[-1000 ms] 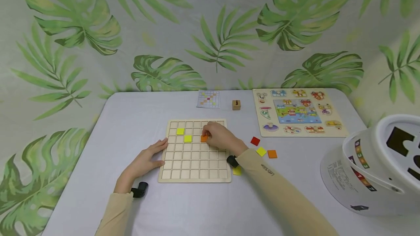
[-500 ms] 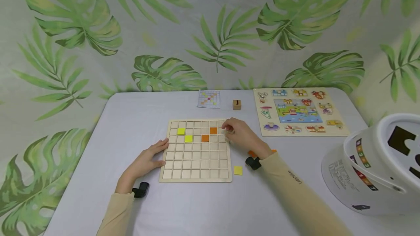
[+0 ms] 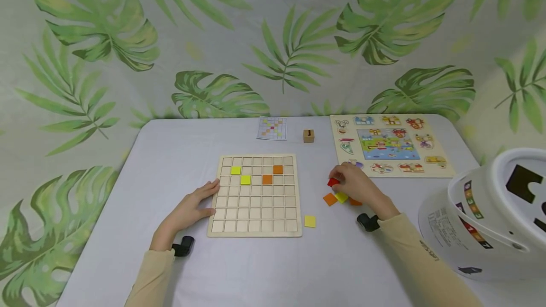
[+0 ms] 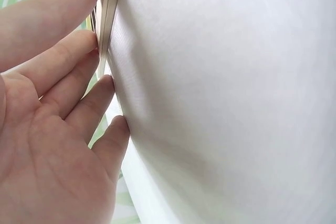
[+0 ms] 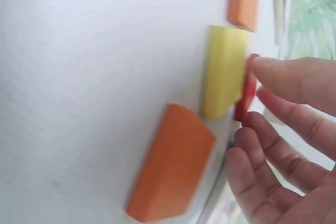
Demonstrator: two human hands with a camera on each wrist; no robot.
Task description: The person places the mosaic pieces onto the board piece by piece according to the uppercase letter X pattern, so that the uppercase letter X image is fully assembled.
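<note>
A wooden grid board [image 3: 243,213] lies on the table with two yellow tiles and two orange tiles in its upper cells. My left hand [image 3: 189,210] rests along its left edge, fingers fairly straight; in the left wrist view the fingertips touch the board's side [image 4: 110,14]. To the right of the board, my right hand [image 3: 356,184] pinches a red tile [image 3: 332,182] between thumb and finger. Close under that hand lie an orange tile [image 3: 330,199], a yellow tile [image 5: 226,72] and another orange tile [image 5: 173,166], the last partly covered in the head view.
Beside the board's lower right lies a single yellow tile [image 3: 309,221]. A printed pattern card [image 3: 272,128] and a small wooden cube [image 3: 308,136] sit at the back. A picture puzzle board [image 3: 396,167] is behind my right hand, and a white bucket [image 3: 452,240] stands at right.
My right hand has left an orange tile in the board and moved right, off the board, to the loose tiles, where it now pinches the red one. The left hand stays put.
</note>
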